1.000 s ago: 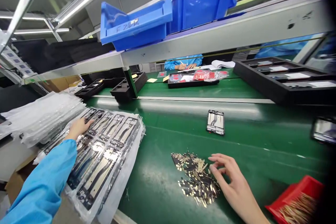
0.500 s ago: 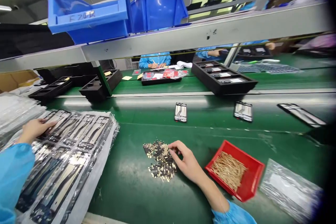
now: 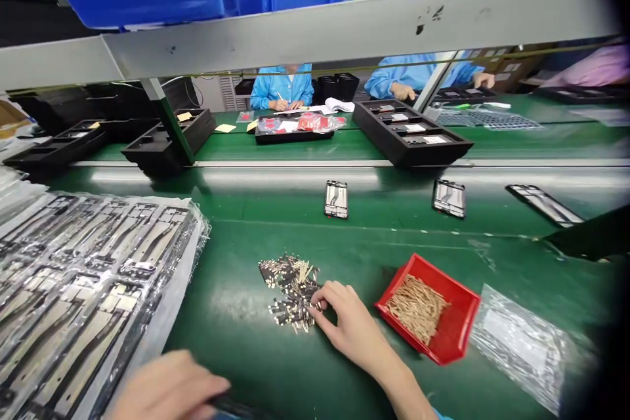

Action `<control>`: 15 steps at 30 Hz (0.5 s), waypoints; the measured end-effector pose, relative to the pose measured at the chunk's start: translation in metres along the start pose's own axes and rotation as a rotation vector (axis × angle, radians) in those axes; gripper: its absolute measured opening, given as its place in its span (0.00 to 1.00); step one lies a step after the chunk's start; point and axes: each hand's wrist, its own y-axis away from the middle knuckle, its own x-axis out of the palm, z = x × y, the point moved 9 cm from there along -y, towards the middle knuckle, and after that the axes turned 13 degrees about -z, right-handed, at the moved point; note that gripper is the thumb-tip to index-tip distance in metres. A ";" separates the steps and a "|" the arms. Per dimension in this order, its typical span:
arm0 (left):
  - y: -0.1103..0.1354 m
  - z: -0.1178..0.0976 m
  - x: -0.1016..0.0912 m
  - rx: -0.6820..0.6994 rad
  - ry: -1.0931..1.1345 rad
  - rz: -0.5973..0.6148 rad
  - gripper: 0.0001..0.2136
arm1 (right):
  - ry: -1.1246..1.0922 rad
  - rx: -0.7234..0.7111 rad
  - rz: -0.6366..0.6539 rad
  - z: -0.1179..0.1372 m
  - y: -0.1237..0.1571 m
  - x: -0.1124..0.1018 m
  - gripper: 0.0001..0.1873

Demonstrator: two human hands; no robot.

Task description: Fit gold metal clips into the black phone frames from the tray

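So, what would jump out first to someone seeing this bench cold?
The red tray of thin gold pins, front right on the green belt, stands out most. Left of it, the right hand touches a heap of small gold-and-black parts. At left lie plastic-wrapped dark frames, the left hand beside them.

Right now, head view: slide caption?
Right hand touches a pile of gold parts on the green belt, red tray beside; left hand near bagged frames.

One parts pile (image 3: 290, 289), one tray (image 3: 457, 336), perhaps three frames (image 3: 336, 199)
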 end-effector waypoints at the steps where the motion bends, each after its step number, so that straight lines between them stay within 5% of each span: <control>1: 0.011 -0.013 0.036 0.052 0.078 0.144 0.09 | -0.001 -0.011 -0.026 0.002 -0.001 0.001 0.06; 4: 0.028 -0.019 0.106 0.025 0.142 0.304 0.12 | 0.022 -0.067 -0.087 0.010 -0.004 0.010 0.08; 6: 0.032 -0.013 0.132 -0.037 0.149 0.359 0.12 | 0.040 -0.088 -0.092 0.013 -0.005 0.017 0.09; 8: 0.030 -0.002 0.143 -0.141 0.167 0.342 0.11 | 0.020 -0.086 -0.091 0.016 -0.005 0.019 0.10; 13: 0.014 0.042 0.145 -0.618 0.269 -0.020 0.13 | -0.258 0.007 -0.078 0.027 -0.002 0.010 0.10; 15: 0.010 0.046 0.159 -0.704 0.382 -0.019 0.10 | -0.355 0.034 -0.049 0.033 -0.001 0.010 0.11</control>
